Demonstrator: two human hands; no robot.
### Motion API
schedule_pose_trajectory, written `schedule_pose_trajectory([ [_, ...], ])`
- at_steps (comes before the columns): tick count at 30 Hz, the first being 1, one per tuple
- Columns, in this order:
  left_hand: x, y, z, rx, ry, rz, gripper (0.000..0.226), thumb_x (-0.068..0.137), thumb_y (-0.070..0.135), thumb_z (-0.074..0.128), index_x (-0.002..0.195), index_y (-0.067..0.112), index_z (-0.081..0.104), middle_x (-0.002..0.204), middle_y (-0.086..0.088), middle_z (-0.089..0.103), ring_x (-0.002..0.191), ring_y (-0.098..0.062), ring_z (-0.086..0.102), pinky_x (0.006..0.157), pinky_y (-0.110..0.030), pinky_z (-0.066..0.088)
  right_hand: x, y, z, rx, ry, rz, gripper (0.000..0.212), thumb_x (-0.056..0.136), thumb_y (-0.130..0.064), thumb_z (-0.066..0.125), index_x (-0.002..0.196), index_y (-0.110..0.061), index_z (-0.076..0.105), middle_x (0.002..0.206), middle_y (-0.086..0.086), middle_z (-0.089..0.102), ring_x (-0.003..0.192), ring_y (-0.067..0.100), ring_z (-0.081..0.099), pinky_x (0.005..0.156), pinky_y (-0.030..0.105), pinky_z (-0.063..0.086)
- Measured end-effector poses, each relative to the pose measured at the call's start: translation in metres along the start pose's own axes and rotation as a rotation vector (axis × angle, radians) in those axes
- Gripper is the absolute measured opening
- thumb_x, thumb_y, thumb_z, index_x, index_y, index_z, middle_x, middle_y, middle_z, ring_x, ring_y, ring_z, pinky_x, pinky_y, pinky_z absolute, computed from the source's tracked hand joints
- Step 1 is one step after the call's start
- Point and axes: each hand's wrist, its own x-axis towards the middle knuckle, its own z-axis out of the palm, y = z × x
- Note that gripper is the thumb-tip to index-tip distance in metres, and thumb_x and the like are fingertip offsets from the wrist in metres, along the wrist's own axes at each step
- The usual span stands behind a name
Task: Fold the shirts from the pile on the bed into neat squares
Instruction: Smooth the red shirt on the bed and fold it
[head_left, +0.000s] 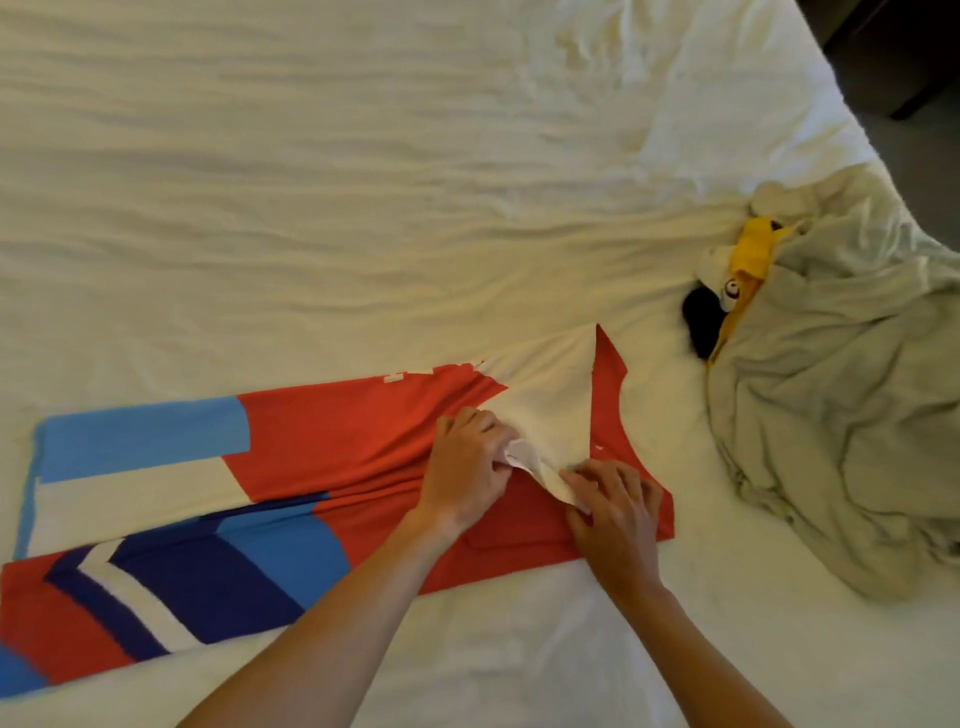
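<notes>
Fingers (496, 441) of left hand (465, 467) curled round the bunched tip of a white sleeve (550, 410); fingers of right hand (615, 501) pinching the same sleeve edge just to the right, low against the cloth. Both hands clamped on the sleeve, none spread.

From the head camera: red shirt (353, 441) spread flat on the near part of the bed (311, 182), neck toward the right, hem running off toward the near left, blue, white and navy blocks across its lower half. White sleeve turned inward over the red chest. Pile (831, 405) of pale crumpled garments, with a yellow and black piece (748, 260) poking out, well apart at the right.

Judged light, soft and limp: no stiffness to hold a crease, likely to wrinkle or drag if pulled from one spot. Best taken at seams and corners, shoulder and hem, two points at once, then smoothed flat.

Near edge of bed close below the shirt; right edge curving down past the pile. Broad open sheet on the far side and far left, plenty for folding away from the body.
</notes>
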Motion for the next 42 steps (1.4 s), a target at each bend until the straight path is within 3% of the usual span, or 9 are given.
schedule_pose_trajectory([
  [4,-0.027,-0.005,0.002,-0.149,0.105,0.018,0.018,0.063,0.006,0.072,0.078,0.016,0.068,0.083,0.006,0.059,0.084,-0.014,0.057,0.075,-0.026,0.037,0.002,0.006,-0.015,0.077,0.105,-0.107,0.015,0.076,-0.018,0.068,0.087,-0.021,0.077,0.108,-0.001,0.070,0.106,0.027,0.062,0.087,0.044,0.041],
  [9,-0.060,-0.012,0.006,-0.143,0.083,0.114,0.014,0.070,0.012,0.059,0.081,0.013,0.069,0.095,0.001,0.066,0.097,-0.021,0.063,0.089,-0.029,0.044,-0.007,0.015,-0.011,0.242,-0.121,-0.226,0.013,0.080,-0.026,0.070,0.092,-0.021,0.073,0.113,-0.003,0.066,0.115,0.017,0.058,0.086,0.046,0.050],
  [14,-0.065,-0.014,0.013,-0.141,0.033,0.038,0.030,0.068,-0.001,0.074,0.095,0.011,0.077,0.105,-0.002,0.074,0.108,-0.016,0.067,0.098,-0.031,0.048,0.002,0.042,-0.015,0.146,-0.455,-0.251,0.073,0.074,-0.066,0.068,0.134,-0.027,0.056,0.147,-0.003,0.047,0.136,0.018,0.043,0.109,0.041,0.038],
  [18,-0.061,-0.009,0.007,-0.072,0.048,0.097,0.019,0.079,0.020,0.064,0.090,0.013,0.078,0.093,0.000,0.076,0.098,-0.012,0.068,0.106,-0.041,0.039,0.012,0.051,-0.017,0.211,-0.443,-0.253,0.041,0.074,-0.028,0.078,0.114,-0.025,0.073,0.128,-0.004,0.063,0.119,0.020,0.059,0.092,0.042,0.054],
  [22,-0.046,0.002,-0.015,-0.066,0.018,0.002,0.013,0.074,0.033,0.063,0.076,0.029,0.075,0.077,0.017,0.069,0.089,-0.007,0.063,0.092,-0.036,0.037,0.039,0.047,-0.030,0.376,-0.364,-0.219,0.022,0.076,-0.032,0.063,0.085,-0.020,0.079,0.112,-0.007,0.071,0.112,0.016,0.062,0.092,0.031,0.050],
  [27,-0.005,0.010,-0.043,-0.704,-0.026,-0.296,0.019,0.076,0.033,0.068,0.071,0.016,0.074,0.065,0.012,0.064,0.061,-0.002,0.054,0.055,-0.023,0.039,0.098,0.020,-0.051,0.945,-0.427,0.266,0.021,0.081,-0.024,0.064,0.061,-0.026,0.070,0.068,-0.010,0.068,0.068,0.006,0.063,0.062,0.028,0.051],
  [31,0.015,-0.007,-0.026,-0.968,0.172,-0.897,0.042,0.077,0.049,0.078,0.073,0.009,0.064,0.071,-0.002,0.063,0.066,-0.013,0.058,0.055,-0.025,0.045,0.134,0.018,-0.023,1.145,-0.639,0.704,0.074,0.078,-0.071,0.059,0.110,-0.006,0.073,0.104,0.019,0.074,0.100,0.034,0.070,0.088,0.047,0.056],
  [35,0.017,-0.013,-0.016,-0.938,0.166,-0.995,0.035,0.077,0.043,0.080,0.084,0.010,0.074,0.089,-0.008,0.075,0.085,-0.020,0.069,0.071,-0.039,0.055,0.130,0.019,-0.012,0.963,-0.535,0.748,0.009,0.091,-0.025,0.065,0.096,-0.021,0.072,0.093,-0.006,0.073,0.088,0.010,0.067,0.078,0.024,0.053],
  [42,0.020,-0.021,-0.007,-0.728,0.320,-0.854,0.008,0.087,0.012,0.072,0.090,0.019,0.071,0.085,0.003,0.072,0.078,-0.015,0.066,0.065,-0.025,0.052,0.130,0.013,0.000,0.978,-0.298,0.655,0.023,0.093,-0.002,0.061,0.112,-0.013,0.066,0.094,-0.005,0.071,0.084,0.001,0.065,0.072,0.006,0.048],
])
